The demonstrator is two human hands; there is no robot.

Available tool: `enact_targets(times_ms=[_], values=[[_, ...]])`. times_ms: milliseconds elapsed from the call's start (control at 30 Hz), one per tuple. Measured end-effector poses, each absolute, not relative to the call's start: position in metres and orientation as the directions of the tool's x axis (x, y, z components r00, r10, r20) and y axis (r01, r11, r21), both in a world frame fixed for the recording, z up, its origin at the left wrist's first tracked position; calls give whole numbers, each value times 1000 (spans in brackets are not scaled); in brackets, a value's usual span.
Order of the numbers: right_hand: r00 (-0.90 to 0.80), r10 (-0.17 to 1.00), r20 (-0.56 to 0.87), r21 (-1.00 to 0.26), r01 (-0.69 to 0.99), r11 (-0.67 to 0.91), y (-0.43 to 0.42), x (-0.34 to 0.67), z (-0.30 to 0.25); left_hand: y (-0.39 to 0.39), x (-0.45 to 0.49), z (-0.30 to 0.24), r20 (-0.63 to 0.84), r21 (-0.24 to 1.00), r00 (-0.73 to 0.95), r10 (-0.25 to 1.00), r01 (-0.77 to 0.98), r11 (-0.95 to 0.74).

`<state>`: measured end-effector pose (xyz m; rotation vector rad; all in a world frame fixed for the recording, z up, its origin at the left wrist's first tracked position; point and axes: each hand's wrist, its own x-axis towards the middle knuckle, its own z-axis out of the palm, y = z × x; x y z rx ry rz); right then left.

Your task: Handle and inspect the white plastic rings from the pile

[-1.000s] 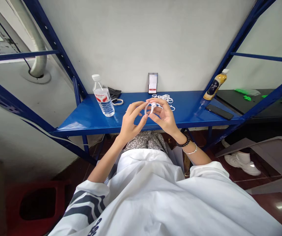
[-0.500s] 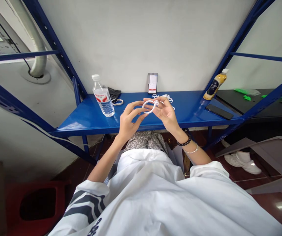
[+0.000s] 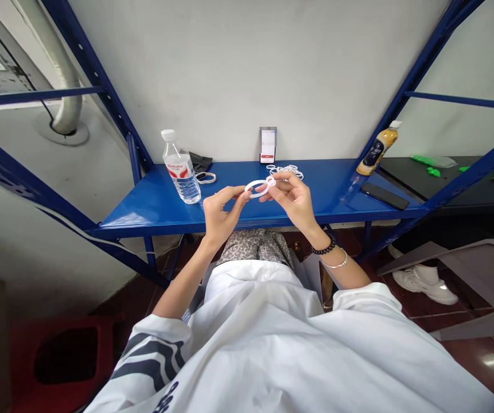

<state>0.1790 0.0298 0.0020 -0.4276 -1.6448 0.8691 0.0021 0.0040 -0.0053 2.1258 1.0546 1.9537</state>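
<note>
A white hair tie point(image 3: 256, 194) is stretched between my two hands above the front of the blue table point(image 3: 152, 206). My left hand point(image 3: 223, 213) pinches its left side between thumb and fingertips. At the right end, where the loop has a small knot-like twist, my right hand point(image 3: 293, 201) grips it with thumb and bent fingers. Just behind my right hand lies a pile of similar white hair ties point(image 3: 290, 170), partly hidden by the fingers.
A water bottle point(image 3: 181, 172) stands left, beside a beige band point(image 3: 206, 178) and a black pouch point(image 3: 201, 162). One phone point(image 3: 268, 146) leans on the wall; another phone point(image 3: 384, 195) lies right, near a juice bottle point(image 3: 378, 150). Blue posts flank the table. A person's shoe point(image 3: 425, 285) shows at right.
My left hand has moved slightly left and down, its fingers going from spread around the loop to a pinch. The hair tie has tilted flatter and looks narrower.
</note>
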Motion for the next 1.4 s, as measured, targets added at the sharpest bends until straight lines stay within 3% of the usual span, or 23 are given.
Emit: enact_targets(times_ms=[167, 533, 933, 1400], values=[[-261, 650, 714, -693, -128, 709, 31, 181, 3, 3, 2, -2, 778, 619, -103, 619, 293, -729], [-236, 595, 769, -622, -56, 781, 31, 181, 2, 1, 0, 3, 707, 704, -44, 706, 135, -697], [-155, 601, 784, -608, 1, 794, 29, 181, 5, 4, -3, 0, 813, 491, 164, 559, 324, -809], [-151, 611, 777, -621, -28, 783, 30, 181, 1, 6, -3, -2, 878, 336, 167, 448, 450, -827]])
